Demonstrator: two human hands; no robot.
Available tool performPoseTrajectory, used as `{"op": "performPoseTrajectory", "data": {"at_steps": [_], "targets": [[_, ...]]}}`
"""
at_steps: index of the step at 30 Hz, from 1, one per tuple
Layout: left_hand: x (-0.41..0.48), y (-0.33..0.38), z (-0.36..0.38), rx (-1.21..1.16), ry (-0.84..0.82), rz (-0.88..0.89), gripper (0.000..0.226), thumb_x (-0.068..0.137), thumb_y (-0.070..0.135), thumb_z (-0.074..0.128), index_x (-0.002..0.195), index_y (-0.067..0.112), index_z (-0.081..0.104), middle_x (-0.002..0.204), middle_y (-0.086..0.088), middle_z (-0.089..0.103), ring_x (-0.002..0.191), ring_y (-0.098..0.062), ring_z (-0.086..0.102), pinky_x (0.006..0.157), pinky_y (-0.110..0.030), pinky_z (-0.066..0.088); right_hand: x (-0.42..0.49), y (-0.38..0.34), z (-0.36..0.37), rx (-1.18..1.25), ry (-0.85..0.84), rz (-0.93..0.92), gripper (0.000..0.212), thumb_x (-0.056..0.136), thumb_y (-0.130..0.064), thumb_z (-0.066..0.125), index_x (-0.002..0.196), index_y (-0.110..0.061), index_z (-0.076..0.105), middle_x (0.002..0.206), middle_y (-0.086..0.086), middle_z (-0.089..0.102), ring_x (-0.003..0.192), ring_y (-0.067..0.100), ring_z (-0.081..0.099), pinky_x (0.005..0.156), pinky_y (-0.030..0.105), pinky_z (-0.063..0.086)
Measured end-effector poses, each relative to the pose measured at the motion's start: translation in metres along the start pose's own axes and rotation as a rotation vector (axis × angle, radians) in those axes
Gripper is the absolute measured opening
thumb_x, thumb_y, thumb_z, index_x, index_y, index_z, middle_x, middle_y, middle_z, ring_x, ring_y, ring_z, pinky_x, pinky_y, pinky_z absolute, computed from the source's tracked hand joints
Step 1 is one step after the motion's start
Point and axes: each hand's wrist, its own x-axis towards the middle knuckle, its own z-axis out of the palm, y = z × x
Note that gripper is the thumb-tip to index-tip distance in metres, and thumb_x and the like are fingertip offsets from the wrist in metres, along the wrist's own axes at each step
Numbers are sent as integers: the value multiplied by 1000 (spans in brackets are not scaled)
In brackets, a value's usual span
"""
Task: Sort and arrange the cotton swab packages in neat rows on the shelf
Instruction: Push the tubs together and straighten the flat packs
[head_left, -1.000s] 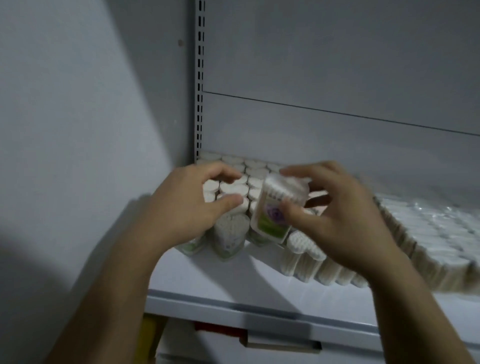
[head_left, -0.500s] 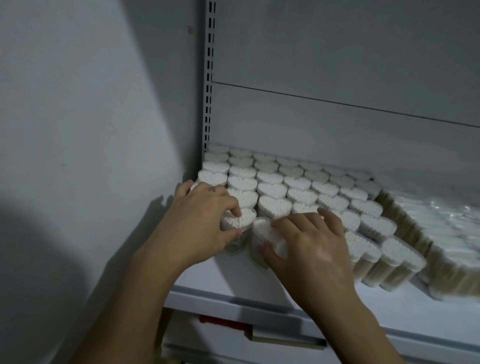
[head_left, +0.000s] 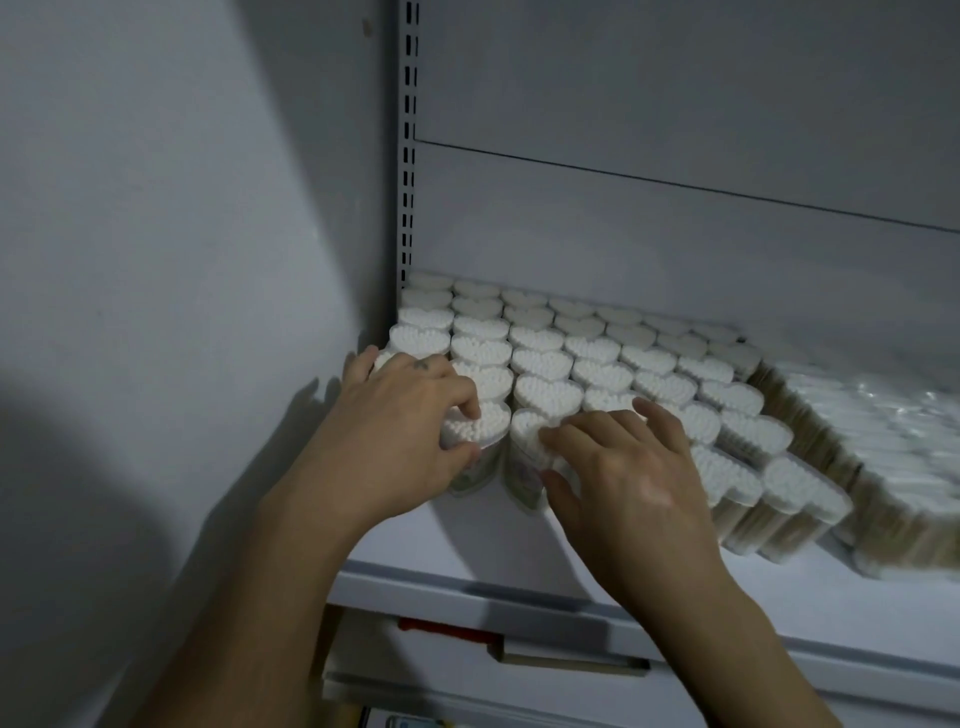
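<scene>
Left hand (head_left: 400, 441) pinching a heart-shaped swab package (head_left: 480, 423) near the left front corner of the shelf (head_left: 467, 545), right hand (head_left: 628, 483) gripping the neighbouring package (head_left: 524, 431) (the two touching), packed rows (head_left: 597, 358) behind.

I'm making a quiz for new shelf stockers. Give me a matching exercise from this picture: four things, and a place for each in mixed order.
1 left hand
2 right hand
3 slotted post
4 wrapped bundles

A far right of the shelf
B on left package of front pair
C on right package of front pair
D back left corner

Pairs: 1-B, 2-C, 3-D, 4-A
</scene>
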Motion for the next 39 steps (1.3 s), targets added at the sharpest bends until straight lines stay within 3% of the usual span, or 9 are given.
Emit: {"op": "performPoseTrajectory", "data": {"at_steps": [6, 11, 15, 20, 24, 29, 33, 36, 39], "targets": [[0, 2, -1, 37, -23, 8, 27, 87, 54, 57, 109, 39, 55, 122, 18, 51, 119, -8, 42, 117, -47, 10, 2, 2, -2, 60, -34, 7, 24, 78, -35, 73, 95, -20, 75, 96, 0, 71, 92, 26, 65, 101, 49, 39], [-2, 10, -1, 38, 6, 53, 37, 88, 57, 52, 120, 40, 49, 128, 16, 46, 123, -9, 37, 118, -44, 7, -2, 19, -18, 67, -67, 81, 48, 81, -42, 67, 126, -24, 62, 123, 2, 64, 114, 26, 58, 108, 49, 29], [-4, 38, 3, -5, 110, 152, 34, 88, 55, 53, 117, 36, 54, 123, 16, 51, 116, -9, 37, 106, -31, 13, -14, 50, -39, 95, -26, 158, 36, 84, -30, 67, 120, -25, 65, 122, -1, 64, 114, 25, 56, 103, 46, 31], [0, 86, 19, 29, 136, 236, 36, 88, 53, 51, 119, 33, 53, 117, 12, 55, 112, -13, 43, 96, -35, 24, -24, 80, -49, 59, -55, 170, 34, 83, -31, 67, 117, -28, 67, 120, -4, 64, 111, 26, 52, 93, 38, 25], [10, 113, 30, 117, 96, 241, 37, 87, 43, 52, 123, 31, 52, 117, 9, 57, 112, -16, 42, 90, -38, 20, -32, 93, -47, 85, -84, 139, 35, 81, -33, 68, 116, -29, 67, 121, -5, 64, 111, 26, 52, 90, 38, 25], [16, 128, 37, 197, 47, 183, 39, 87, 21, 56, 123, 35, 51, 116, 8, 58, 107, -17, 41, 80, -38, 17, -36, 103, -43, 158, -104, 75, 34, 83, -37, 64, 116, -31, 67, 121, -7, 62, 111, 21, 48, 91, 38, 25], [13, 136, 38, 165, 5, 101, 36, 91, 32, 58, 125, 36, 46, 119, 7, 52, 109, -17, 43, 92, -37, 23, -41, 118, -39, 217, -78, 24, 31, 83, -37, 65, 113, -30, 67, 118, -6, 63, 108, 21, 49, 87, 35, 23], [2, 140, 32, 13, -45, 11, 37, 92, 32, 59, 124, 43, 43, 121, 12, 46, 100, -13, 39, 94, -32, 25, -43, 127, -38, 271, -69, -14, 30, 84, -37, 65, 114, -31, 66, 118, -8, 61, 108, 18, 47, 85, 31, 21], [-11, 140, 17, -199, 40, -65, 34, 90, 26, 64, 118, 40, 53, 118, 14, 50, 101, -6, 43, 94, -29, 35, -39, 133, -37, 457, -47, -60, 31, 85, -38, 63, 116, -36, 62, 114, -17, 57, 106, 9, 47, 88, 28, 25]]}}
